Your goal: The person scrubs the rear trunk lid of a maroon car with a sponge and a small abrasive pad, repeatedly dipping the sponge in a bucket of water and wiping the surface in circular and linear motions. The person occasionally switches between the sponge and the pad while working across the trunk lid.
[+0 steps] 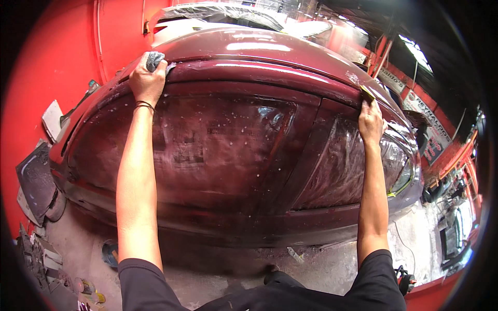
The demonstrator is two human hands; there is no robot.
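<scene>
A dark red car (249, 89) stretches across the view in front of me, with whitish drops and streaks on its roof edge and side. Its side windows are masked with paper (189, 150) and clear plastic sheeting (337, 171), both tinted by red overspray. At the left end of the roof edge, my left hand (147, 80) is closed round a crumpled grey cloth (154, 60). Far to the right on the same edge, my right hand (371, 122) grips a thin yellowish sheet (367, 93), perhaps sandpaper, against the paintwork. Fingers partly hide it.
A red wall (62, 57) stands at the left, with loose car panels (37, 173) leaning by it. Several cans (88, 287) and a dark round container (110, 253) are on the concrete floor (207, 274). Beyond the roof lies a plastic-covered vehicle (223, 14). Signs hang at the right.
</scene>
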